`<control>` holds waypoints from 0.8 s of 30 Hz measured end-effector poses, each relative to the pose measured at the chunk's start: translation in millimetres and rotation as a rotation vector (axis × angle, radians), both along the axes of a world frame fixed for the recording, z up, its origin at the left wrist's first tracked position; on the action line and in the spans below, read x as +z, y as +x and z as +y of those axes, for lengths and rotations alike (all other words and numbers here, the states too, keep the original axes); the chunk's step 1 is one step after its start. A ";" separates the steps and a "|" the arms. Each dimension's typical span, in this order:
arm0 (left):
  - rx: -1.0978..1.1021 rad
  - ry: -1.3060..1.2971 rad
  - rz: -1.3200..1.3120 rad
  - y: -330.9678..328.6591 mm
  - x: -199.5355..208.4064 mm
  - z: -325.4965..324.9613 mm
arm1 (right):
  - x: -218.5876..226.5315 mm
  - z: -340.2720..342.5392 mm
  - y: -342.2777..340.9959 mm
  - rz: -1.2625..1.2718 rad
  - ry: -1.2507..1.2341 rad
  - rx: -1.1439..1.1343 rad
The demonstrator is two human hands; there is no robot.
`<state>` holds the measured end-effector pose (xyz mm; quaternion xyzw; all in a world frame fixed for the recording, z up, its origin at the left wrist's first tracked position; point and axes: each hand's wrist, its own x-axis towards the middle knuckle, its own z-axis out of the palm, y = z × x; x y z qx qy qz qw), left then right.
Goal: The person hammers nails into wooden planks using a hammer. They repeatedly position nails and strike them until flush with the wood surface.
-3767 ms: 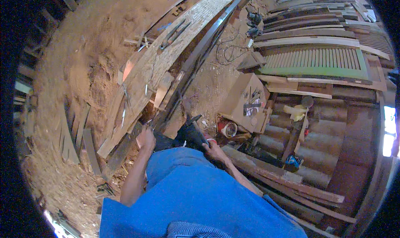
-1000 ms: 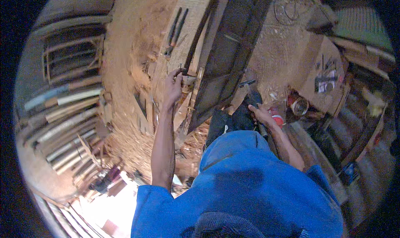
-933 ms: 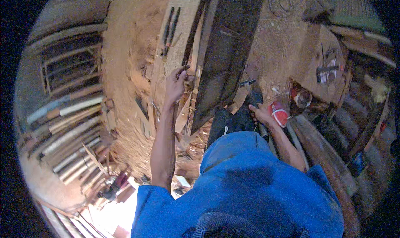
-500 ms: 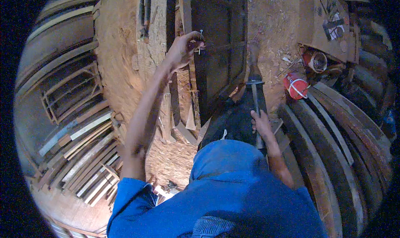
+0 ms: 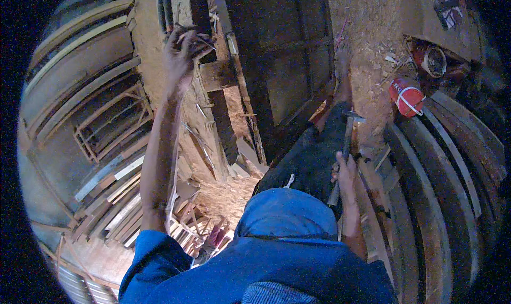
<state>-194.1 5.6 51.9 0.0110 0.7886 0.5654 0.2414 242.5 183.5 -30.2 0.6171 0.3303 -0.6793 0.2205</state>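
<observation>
My right hand is wrapped round the handle of a hammer, its metal head pointing away from me over my right thigh. My left arm reaches far forward, and my left hand is over the rough wooden bench beam at the upper left. Its fingers are bent and a little smeared, with a thin nail between them. Just right of that hand, a short wood block lies across the beams. Farther right stands a large dark framed wooden panel.
A red bucket with a white handle stands at right, below another round container. Long curved-looking planks fill the right side. Stacked timber and a small wooden frame are at left. Shavings cover the floor.
My left hand has moved left, from beside the panel to over the bench beam, with the nail. The hammer has tilted slightly, its head now lower and farther right. The whole view has shifted.
</observation>
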 end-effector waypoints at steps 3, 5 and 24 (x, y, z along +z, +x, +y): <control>-0.284 -0.221 0.055 15.6 -7.9 14.5 | 0.5 -0.4 -2.9 -0.005 -0.018 0.019; -0.474 -0.246 -0.026 28.1 -15.0 28.4 | 3.2 -1.6 -5.7 0.002 -0.019 0.024; -1.096 -0.523 0.181 14.1 -26.6 54.2 | 31.3 -12.9 -43.6 0.128 -0.037 0.061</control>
